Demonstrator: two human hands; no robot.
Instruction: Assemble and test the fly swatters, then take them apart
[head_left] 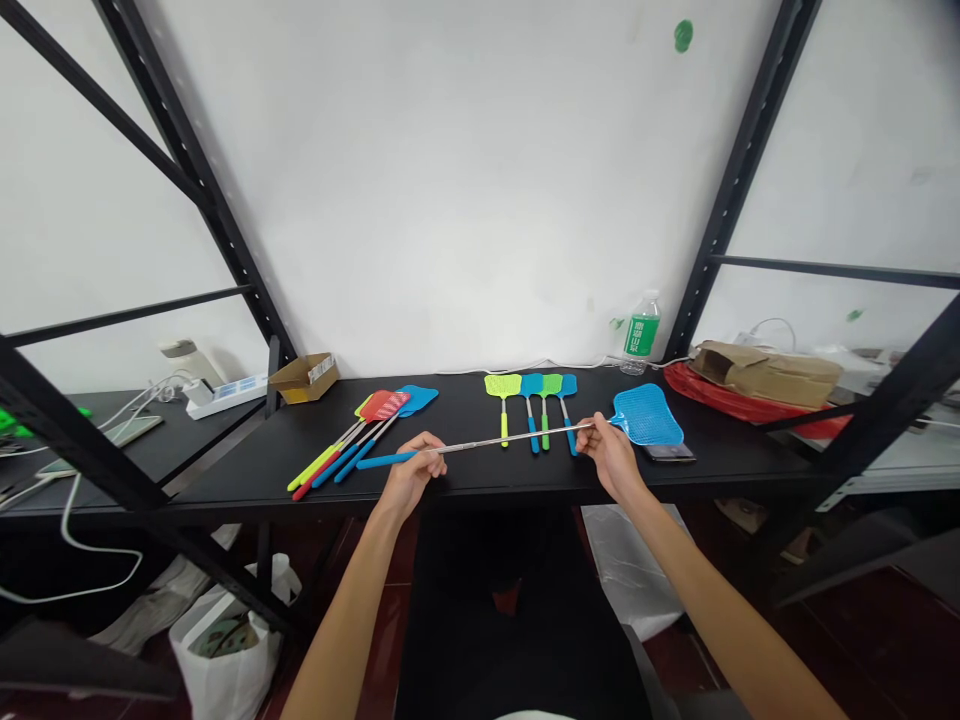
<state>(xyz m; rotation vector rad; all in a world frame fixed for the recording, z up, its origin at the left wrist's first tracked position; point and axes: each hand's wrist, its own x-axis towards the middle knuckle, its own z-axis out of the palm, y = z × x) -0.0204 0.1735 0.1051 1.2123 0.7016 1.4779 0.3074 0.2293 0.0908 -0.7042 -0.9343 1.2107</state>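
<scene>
A blue fly swatter [648, 414] with its metal rod drawn out long lies across both my hands, above the front of the black table. My left hand [417, 468] is closed round the rod end by the blue handle. At the other end, my right hand [606, 452] pinches the rod just below the blue paddle. Beyond my hands, several short swatters lie in a row: a yellow-green swatter [503, 386], blue ones and a green swatter [551, 385]. To the left rests a fanned pile of swatters with a red swatter [386, 405] on top.
A small cardboard box [305, 378] and a white power strip [229, 394] sit at the left. A water bottle [640, 335] stands by the wall. A phone [671, 453] lies under the blue paddle. Right of the rack post is a brown package [765, 374] on red plastic.
</scene>
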